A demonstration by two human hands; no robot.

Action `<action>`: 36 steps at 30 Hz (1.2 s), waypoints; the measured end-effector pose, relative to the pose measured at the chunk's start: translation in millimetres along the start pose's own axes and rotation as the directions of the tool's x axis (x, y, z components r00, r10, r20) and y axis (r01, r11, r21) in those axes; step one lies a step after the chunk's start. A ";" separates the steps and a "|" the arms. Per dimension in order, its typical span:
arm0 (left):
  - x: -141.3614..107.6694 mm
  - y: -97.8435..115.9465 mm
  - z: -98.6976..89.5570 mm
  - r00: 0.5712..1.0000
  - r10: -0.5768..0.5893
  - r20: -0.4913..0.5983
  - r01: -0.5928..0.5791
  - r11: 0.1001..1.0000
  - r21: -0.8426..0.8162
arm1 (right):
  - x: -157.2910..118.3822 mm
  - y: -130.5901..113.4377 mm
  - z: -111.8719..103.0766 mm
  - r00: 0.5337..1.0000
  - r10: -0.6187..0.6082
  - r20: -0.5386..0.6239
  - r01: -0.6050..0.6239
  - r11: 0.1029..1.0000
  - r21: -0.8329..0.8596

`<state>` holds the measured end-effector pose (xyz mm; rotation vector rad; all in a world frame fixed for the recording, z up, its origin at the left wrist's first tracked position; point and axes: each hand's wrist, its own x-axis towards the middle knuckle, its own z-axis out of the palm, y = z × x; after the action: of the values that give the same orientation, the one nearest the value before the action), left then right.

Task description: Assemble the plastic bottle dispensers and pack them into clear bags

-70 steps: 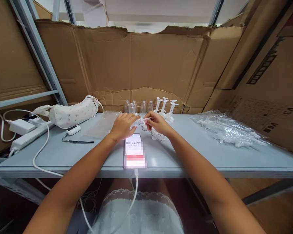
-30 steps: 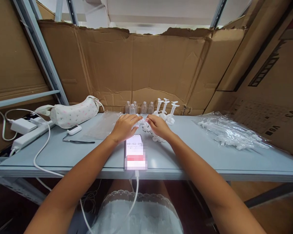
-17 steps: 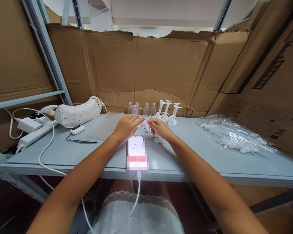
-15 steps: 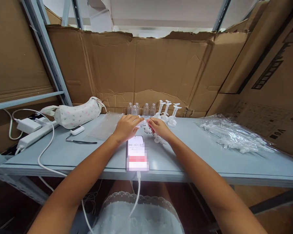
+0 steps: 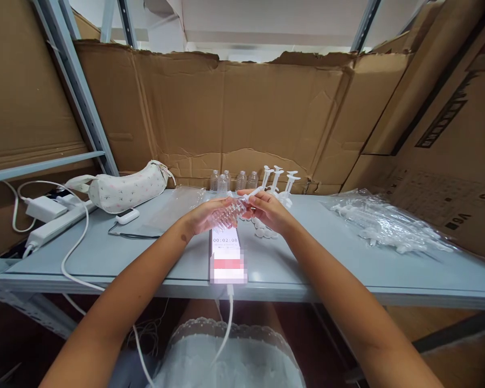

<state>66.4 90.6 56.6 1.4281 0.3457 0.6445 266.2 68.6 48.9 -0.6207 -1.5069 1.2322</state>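
Left hand (image 5: 207, 215) is loosely curled round a clear ribbed bottle (image 5: 228, 214), right hand (image 5: 269, 209) is pinching the white stem (image 5: 255, 192) at its neck. Bottle's tilted toward 2 o'clock, phone (image 5: 225, 249) at its 6.

The left hand (image 5: 208, 215) has rolled from back-up to palm-up, baring a clear ribbed bottle (image 5: 229, 213) (largely covered by it moments ago) that now lies aslant. A white stem (image 5: 256, 191) now juts up past the right hand (image 5: 271, 210), seemingly joined to the bottle's neck.
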 end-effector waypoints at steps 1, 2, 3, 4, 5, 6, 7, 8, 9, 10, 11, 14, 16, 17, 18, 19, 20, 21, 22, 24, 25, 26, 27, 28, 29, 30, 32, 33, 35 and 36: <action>0.9 -1.6 -1.8 0.999 -0.019 0.027 0.020 1.000 -0.012 | 0.6 1.0 -0.2 1.000 -0.005 -0.013 0.005 1.000 -0.015; 1.8 -3.2 -3.1 0.998 -0.033 0.050 0.034 0.999 -0.014 | 1.3 1.9 -0.1 0.999 -0.019 -0.031 0.018 0.999 -0.037; 2.6 -4.4 -3.6 0.997 -0.040 0.063 0.040 0.999 -0.009 | 2.0 2.6 0.4 0.998 -0.040 -0.051 0.037 0.997 -0.061; 3.1 -5.3 -3.2 0.997 -0.040 0.063 0.040 0.999 0.001 | 2.7 3.1 1.4 0.996 -0.063 -0.069 0.057 0.995 -0.085; 3.2 -5.6 -2.1 0.998 -0.035 0.048 0.034 0.999 0.015 | 3.3 3.5 2.6 0.993 -0.081 -0.084 0.072 0.992 -0.107; 2.8 -5.4 -0.3 0.999 -0.027 0.022 0.027 0.999 0.030 | 3.9 3.8 3.9 0.991 -0.093 -0.097 0.081 0.989 -0.125; 2.2 -4.7 1.9 1.000 -0.018 -0.007 0.018 0.999 0.045 | 4.4 4.0 5.3 0.989 -0.101 -0.110 0.086 0.987 -0.139; 1.3 -3.5 4.5 0.999 -0.007 -0.036 0.010 0.998 0.059 | 4.9 4.1 6.5 0.987 -0.104 -0.123 0.085 0.985 -0.150; 0.4 -2.0 7.1 0.998 0.005 -0.061 0.000 0.997 0.074 | 5.4 4.3 7.5 0.985 -0.104 -0.136 0.082 0.984 -0.157; -0.3 -0.4 9.6 0.996 0.019 -0.082 -0.011 0.996 0.090 | 5.8 4.4 8.3 0.984 -0.102 -0.146 0.078 0.984 -0.162; -0.8 1.2 11.8 0.995 0.035 -0.098 -0.024 0.994 0.111 | 6.1 4.6 8.8 0.983 -0.098 -0.153 0.072 0.984 -0.164; -0.1 3.5 16.5 0.985 0.101 -0.138 -0.072 0.977 0.201 | 6.6 4.9 8.8 0.984 -0.083 -0.155 0.058 0.985 -0.160; 1.8 2.4 18.6 0.974 0.149 -0.173 -0.101 0.960 0.260 | 6.5 4.0 7.7 0.986 -0.087 -0.145 0.064 0.986 -0.157; 3.0 1.3 19.5 0.966 0.166 -0.196 -0.108 0.955 0.278 | 6.4 3.1 6.7 0.986 -0.090 -0.137 0.068 0.985 -0.157; 4.1 0.1 20.4 0.959 0.177 -0.223 -0.109 0.952 0.287 | 6.4 1.9 5.2 0.988 -0.090 -0.125 0.070 0.985 -0.160; 5.1 -0.9 21.1 0.950 0.184 -0.251 -0.108 0.952 0.288 | 6.5 0.3 2.9 0.990 -0.089 -0.113 0.069 0.983 -0.170; 5.8 -1.5 21.7 0.942 0.187 -0.278 -0.106 0.953 0.282 | 6.7 -1.6 -0.4 0.990 -0.088 -0.106 0.067 0.980 -0.189; 6.2 -1.6 22.0 0.932 0.194 -0.306 -0.109 0.956 0.274 | 7.1 -3.6 -5.1 0.989 -0.092 -0.111 0.065 0.972 -0.225; 6.2 -1.0 21.9 0.919 0.205 -0.337 -0.118 0.958 0.263 | 7.4 -5.9 -11.4 0.983 -0.112 -0.143 0.068 0.957 -0.281; 4.9 1.7 20.6 0.893 0.220 -0.393 -0.133 0.962 0.236 | 7.1 -10.8 -29.1 0.936 -0.220 -0.275 0.069 0.880 -0.470; 3.8 3.5 19.4 0.880 0.221 -0.421 -0.136 0.965 0.222 | 6.1 -13.3 -40.3 0.872 -0.323 -0.367 0.047 0.802 -0.595; 2.7 5.3 18.1 0.868 0.217 -0.446 -0.135 0.968 0.209 | 4.4 -15.5 -52.5 0.795 -0.422 -0.435 -0.022 0.697 -0.717; 1.6 6.9 16.6 0.857 0.212 -0.469 -0.131 0.971 0.198 | 2.1 -17.4 -65.2 0.706 -0.496 -0.506 -0.152 0.591 -0.792; 0.8 8.0 15.3 0.847 0.205 -0.490 -0.127 0.974 0.189 | -0.7 -18.5 -77.8 0.620 -0.528 -0.580 -0.322 0.503 -0.802; 0.4 8.6 14.1 0.839 0.197 -0.507 -0.121 0.976 0.180 | -3.6 -18.5 -89.9 0.565 -0.512 -0.647 -0.486 0.427 -0.763; 0.4 8.6 13.1 0.832 0.187 -0.522 -0.114 0.979 0.169 | -6.3 -17.3 -100.9 0.539 -0.464 -0.703 -0.618 0.349 -0.705; 1.5 7.0 12.1 0.832 0.150 -0.535 -0.086 0.986 0.143 | -9.6 -10.6 -118.7 0.543 -0.368 -0.755 -0.741 0.213 -0.637; 2.4 5.7 11.9 0.834 0.131 -0.536 -0.074 0.989 0.126 | -10.0 -5.4 -125.3 0.562 -0.331 -0.758 -0.754 0.170 -0.634; 4.4 2.9 12.3 0.834 0.112 -0.540 -0.072 0.993 0.096 | -8.4 7.0 -134.4 0.633 -0.291 -0.717 -0.718 0.124 -0.684; 5.2 1.6 12.7 0.830 0.117 -0.545 -0.081 0.993 0.089 | -6.7 13.2 -137.2 0.679 -0.269 -0.683 -0.683 0.110 -0.722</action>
<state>77.5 83.6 60.7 1.3024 0.7537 1.1446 392.2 118.9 24.0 -2.0911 -1.3350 -0.2263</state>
